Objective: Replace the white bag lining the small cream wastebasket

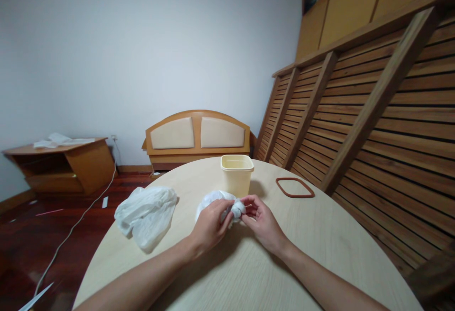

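My left hand (214, 221) is closed on a white plastic bag (209, 197), which bulges out behind the fingers on the tabletop. At its near end the bag is twisted or knotted into a small bunch. The fingertips of my right hand (261, 218) pinch the other side of that bunch. What the bag contains, if anything, I cannot make out. Just behind it stands a cream plastic bin (237, 176), upright, its inside partly visible. A brownish-red rounded-square ring (295, 187) lies flat to the right of the bin.
A second crumpled white plastic bag (149, 211) lies at the left of the round table (320, 254). Beyond the table stand a padded headboard (197, 133) and a low wooden cabinet (92, 164). Slatted wooden panels (355, 126) lean along the right. A cable (76, 223) runs over the floor.
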`<action>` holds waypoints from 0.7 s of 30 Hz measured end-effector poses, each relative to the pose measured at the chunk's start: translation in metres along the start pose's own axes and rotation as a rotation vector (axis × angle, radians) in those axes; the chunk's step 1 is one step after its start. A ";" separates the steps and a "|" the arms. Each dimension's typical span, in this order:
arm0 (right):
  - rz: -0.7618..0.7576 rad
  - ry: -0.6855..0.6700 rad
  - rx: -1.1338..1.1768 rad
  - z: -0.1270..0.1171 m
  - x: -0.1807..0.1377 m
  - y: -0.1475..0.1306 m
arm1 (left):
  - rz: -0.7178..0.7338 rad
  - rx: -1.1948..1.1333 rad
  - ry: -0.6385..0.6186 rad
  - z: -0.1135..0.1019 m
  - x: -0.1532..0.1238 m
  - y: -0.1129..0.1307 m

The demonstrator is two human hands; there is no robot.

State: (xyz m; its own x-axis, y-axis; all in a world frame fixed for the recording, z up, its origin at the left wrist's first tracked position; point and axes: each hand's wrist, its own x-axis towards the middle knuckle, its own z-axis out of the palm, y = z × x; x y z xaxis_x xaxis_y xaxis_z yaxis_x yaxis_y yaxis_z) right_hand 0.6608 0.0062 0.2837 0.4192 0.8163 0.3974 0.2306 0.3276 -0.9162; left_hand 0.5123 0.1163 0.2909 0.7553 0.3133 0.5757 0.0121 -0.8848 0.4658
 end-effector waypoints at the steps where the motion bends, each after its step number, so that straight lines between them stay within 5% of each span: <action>1: 0.002 0.006 -0.005 -0.001 0.000 -0.001 | -0.012 -0.033 0.003 0.000 0.000 0.000; 13: -0.009 -0.012 -0.189 -0.009 0.002 -0.006 | 0.031 -0.381 -0.117 0.001 0.002 -0.003; 21: -0.019 -0.062 -0.192 -0.004 -0.007 -0.014 | -0.107 -0.311 0.002 0.000 0.007 0.003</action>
State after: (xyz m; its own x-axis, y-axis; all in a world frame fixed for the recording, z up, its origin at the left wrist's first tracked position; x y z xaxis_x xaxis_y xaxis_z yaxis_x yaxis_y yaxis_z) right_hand 0.6577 -0.0059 0.2943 0.3597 0.8405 0.4052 0.4034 0.2516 -0.8798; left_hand 0.5174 0.1162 0.2962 0.7592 0.3998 0.5136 -0.1096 -0.6993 0.7064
